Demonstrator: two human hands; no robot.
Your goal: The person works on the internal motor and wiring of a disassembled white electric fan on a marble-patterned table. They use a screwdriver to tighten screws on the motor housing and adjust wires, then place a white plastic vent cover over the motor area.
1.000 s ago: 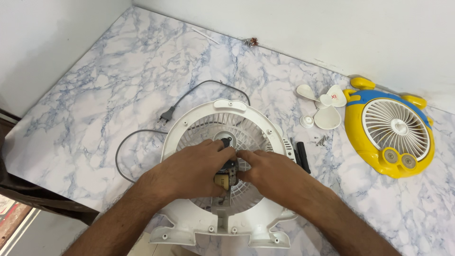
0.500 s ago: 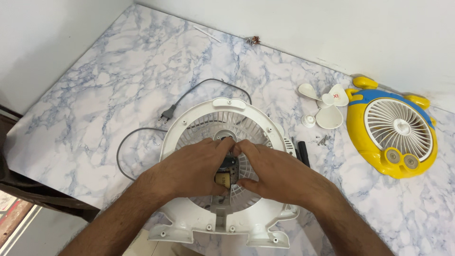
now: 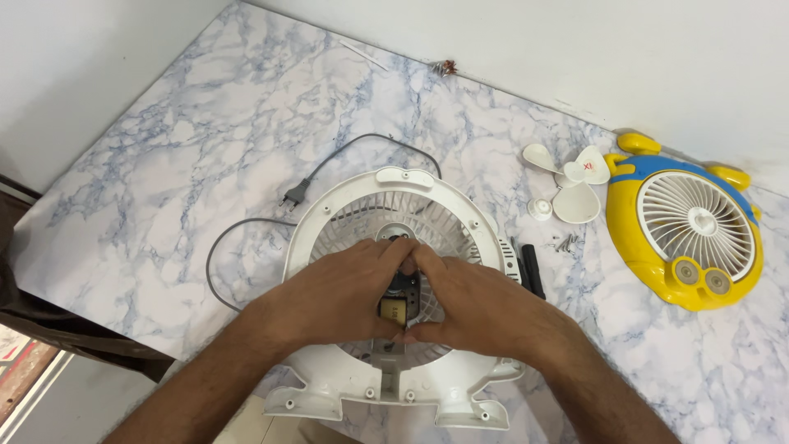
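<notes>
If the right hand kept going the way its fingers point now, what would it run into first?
The right hand points left, towards the middle of the white fan housing. It would meet the small motor there at once, then the left hand, whose fingertips already look to be touching it.

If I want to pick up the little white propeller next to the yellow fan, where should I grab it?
Probably by its round middle hub, coming straight down from above. The white propeller lies flat on the marble table, so its thin blades hug the surface, while the hub sticks up a little and gives your fingers something to pinch.
</notes>
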